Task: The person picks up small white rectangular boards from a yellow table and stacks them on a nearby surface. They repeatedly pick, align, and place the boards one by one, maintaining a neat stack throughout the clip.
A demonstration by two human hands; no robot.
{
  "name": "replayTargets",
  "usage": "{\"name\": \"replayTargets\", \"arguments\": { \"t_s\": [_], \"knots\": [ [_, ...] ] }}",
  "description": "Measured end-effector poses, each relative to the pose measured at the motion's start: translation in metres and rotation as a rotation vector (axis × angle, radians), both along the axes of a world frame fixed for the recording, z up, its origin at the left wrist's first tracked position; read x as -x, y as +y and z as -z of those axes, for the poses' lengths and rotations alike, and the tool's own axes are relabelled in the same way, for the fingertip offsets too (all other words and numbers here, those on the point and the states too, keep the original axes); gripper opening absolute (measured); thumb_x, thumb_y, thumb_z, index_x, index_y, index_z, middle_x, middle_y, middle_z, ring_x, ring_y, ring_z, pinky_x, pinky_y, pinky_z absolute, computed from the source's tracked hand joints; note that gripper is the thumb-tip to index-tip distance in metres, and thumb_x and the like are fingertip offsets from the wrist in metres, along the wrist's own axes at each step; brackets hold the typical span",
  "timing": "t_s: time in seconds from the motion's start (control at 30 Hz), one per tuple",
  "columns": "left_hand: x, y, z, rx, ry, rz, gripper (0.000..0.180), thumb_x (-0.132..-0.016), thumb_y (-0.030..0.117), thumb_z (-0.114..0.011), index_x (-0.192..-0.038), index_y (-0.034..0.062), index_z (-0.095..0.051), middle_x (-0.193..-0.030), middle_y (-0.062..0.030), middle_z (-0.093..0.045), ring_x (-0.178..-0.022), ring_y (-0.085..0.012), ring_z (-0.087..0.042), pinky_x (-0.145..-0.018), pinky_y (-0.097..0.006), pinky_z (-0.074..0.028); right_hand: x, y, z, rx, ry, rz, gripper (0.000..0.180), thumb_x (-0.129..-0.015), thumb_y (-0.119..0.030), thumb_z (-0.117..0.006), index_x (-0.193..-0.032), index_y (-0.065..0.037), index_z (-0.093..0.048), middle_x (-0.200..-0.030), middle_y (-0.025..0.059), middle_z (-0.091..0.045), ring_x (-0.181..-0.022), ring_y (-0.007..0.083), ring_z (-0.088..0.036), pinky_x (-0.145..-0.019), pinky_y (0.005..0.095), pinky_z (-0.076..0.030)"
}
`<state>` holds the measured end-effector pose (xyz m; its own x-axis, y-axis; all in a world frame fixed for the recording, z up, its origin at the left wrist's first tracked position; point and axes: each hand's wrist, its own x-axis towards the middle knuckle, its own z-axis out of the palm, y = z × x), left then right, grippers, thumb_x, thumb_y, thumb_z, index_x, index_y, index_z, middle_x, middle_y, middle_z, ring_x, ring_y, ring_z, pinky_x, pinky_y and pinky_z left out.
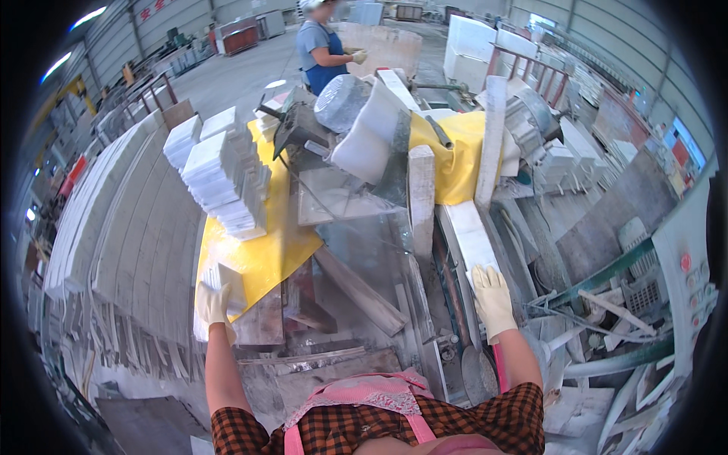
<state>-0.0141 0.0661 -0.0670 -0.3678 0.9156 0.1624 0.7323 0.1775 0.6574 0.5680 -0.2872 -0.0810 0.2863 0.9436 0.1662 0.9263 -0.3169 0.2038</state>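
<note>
My left hand, in a cream glove, closes around the near end of a small stack of white stone tiles standing on yellow sheeting. Part of its grip is hidden by the stack. On the right, my gloved right hand lies with fingers stretched out on the near end of a long white stone strip. The strip lies along a narrow machine bed and runs away from me, under a yellow flap between two upright whitish posts.
A taller pile of white tiles stands at the far left of the yellow sheeting. Long pale slabs line the left side. A wooden plank slants between my arms. A control panel stands right. A person in a blue apron stands beyond the machine.
</note>
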Motion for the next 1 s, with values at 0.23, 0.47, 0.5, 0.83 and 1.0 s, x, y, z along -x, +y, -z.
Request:
{"name": "replayTargets", "arguments": {
  "t_s": [0.23, 0.47, 0.5, 0.83, 1.0],
  "knots": [
    [0.002, -0.001, -0.007, 0.084, 0.162, 0.070, 0.073, -0.070, 0.048, -0.083, -0.122, 0.0016, -0.061, -0.122, -0.0244, -0.067, -0.117, -0.0400, -0.063, -0.096, -0.046, -0.052, -0.018, 0.028, 0.019, 0.114, -0.025, 0.049, 0.071, -0.092, -0.009, -0.051, -0.158, 0.002, -0.029, -0.162, 0.0181, -0.038, -0.151, 0.0389, -0.033, -0.126, 0.0490, -0.024],
    [-0.001, -0.019, -0.058, 0.307, -0.202, 0.161, 0.079, -0.080, 0.051, -0.077, -0.134, -0.0023, -0.055, -0.130, -0.0227, -0.063, -0.119, -0.0343, -0.064, -0.095, -0.043, -0.053, -0.021, 0.039, -0.027, 0.098, 0.164, 0.107, 0.040, -0.095, -0.012, -0.049, -0.132, 0.002, -0.054, -0.138, 0.0262, -0.059, -0.124, 0.0389, -0.062, -0.100, 0.0514, -0.051],
    [0.007, -0.016, -0.063, 0.315, -0.226, 0.228, 0.079, -0.084, 0.052, -0.075, -0.135, -0.0036, -0.052, -0.129, -0.0229, -0.062, -0.117, -0.0323, -0.064, -0.095, -0.042, -0.052, -0.019, 0.046, -0.039, 0.164, 0.157, 0.259, 0.024, -0.097, -0.017, -0.050, -0.115, -0.001, -0.057, -0.119, 0.0261, -0.069, -0.103, 0.0400, -0.070, -0.086, 0.0549, -0.055],
    [0.027, -0.004, -0.050, 0.292, 0.089, 0.367, 0.088, -0.081, 0.069, -0.070, -0.126, -0.0060, -0.057, -0.114, -0.0300, -0.069, -0.106, -0.0421, -0.069, -0.093, -0.046, -0.054, 0.202, 0.197, -0.067, -0.503, 1.561, -0.119, 0.030, -0.099, -0.018, -0.062, -0.121, 0.002, -0.069, -0.107, 0.0035, -0.071, -0.094, 0.0110, -0.063, -0.085, 0.0304, -0.051],
    [0.027, -0.008, -0.063, 0.344, -0.073, 0.382, 0.093, -0.082, 0.062, -0.074, -0.135, -0.0105, -0.051, -0.127, -0.0331, -0.063, -0.119, -0.0444, -0.063, -0.100, -0.047, -0.051, 0.371, 0.293, -0.047, -0.514, 1.721, -0.216, 0.023, -0.099, -0.015, -0.062, -0.114, 0.001, -0.070, -0.103, 0.0024, -0.070, -0.091, 0.0103, -0.063, -0.083, 0.0290, -0.051]
  ]
}}
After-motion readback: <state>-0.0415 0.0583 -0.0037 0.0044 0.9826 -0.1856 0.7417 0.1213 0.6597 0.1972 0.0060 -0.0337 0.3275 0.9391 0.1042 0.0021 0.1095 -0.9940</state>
